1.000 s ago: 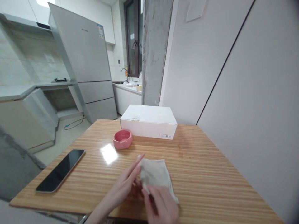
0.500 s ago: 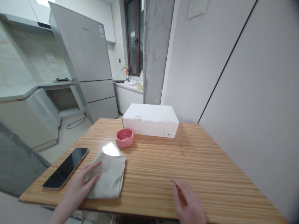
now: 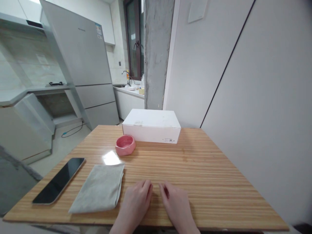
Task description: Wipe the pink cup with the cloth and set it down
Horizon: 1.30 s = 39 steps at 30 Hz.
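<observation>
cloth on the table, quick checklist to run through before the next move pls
1. Hands free: left hand and right hand lie palm down on the table, holding nothing. Ok.
2. Cloth folded and lying flat, left of the left hand and not touched by it. Ok.
3. Cloth apart from the phone: a narrow strip of table shows between them. Ok.
4. Pink bowl upright, beyond the cloth and apart from it, just in front of the white box. Ok.
5. Cloth fully on the table, though its near edge lies close to the table's edge. Ok.
6. Cloth clean or dry: cannot tell.
</observation>
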Tool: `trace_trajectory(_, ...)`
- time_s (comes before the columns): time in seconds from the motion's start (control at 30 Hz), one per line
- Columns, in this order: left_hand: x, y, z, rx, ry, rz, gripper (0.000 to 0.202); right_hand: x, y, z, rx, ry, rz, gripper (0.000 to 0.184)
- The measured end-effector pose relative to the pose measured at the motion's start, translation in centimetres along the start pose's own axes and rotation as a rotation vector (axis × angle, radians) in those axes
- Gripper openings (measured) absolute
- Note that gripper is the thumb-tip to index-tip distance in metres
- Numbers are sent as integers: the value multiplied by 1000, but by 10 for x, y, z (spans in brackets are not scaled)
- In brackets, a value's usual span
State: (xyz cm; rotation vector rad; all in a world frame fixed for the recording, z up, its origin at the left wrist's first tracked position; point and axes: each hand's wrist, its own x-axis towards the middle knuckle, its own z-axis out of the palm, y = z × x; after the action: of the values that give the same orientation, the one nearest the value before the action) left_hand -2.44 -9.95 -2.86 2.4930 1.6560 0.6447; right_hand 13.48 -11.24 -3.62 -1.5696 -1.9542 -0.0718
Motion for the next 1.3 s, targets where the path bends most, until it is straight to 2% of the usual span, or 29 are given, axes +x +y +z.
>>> trace_trajectory(0.13, -2, 1, 9, 30, -51, 8, 20, -4, -4, 9, -87, -31, -85, 40)
trace_trajectory(0.37, -2, -1, 8, 14, -70, -21, 19, -8, 0, 7, -41, -107, -87, 32)
trace_trajectory(0.9, -2, 0, 6, 1, -107, -41, 19, -8, 1, 7, -6, -83, -93, 32)
trace_trajectory(1.3, -3, -1, 7, -8, -84, -33, 18, -9, 1, 8, 8, -99, -85, 32)
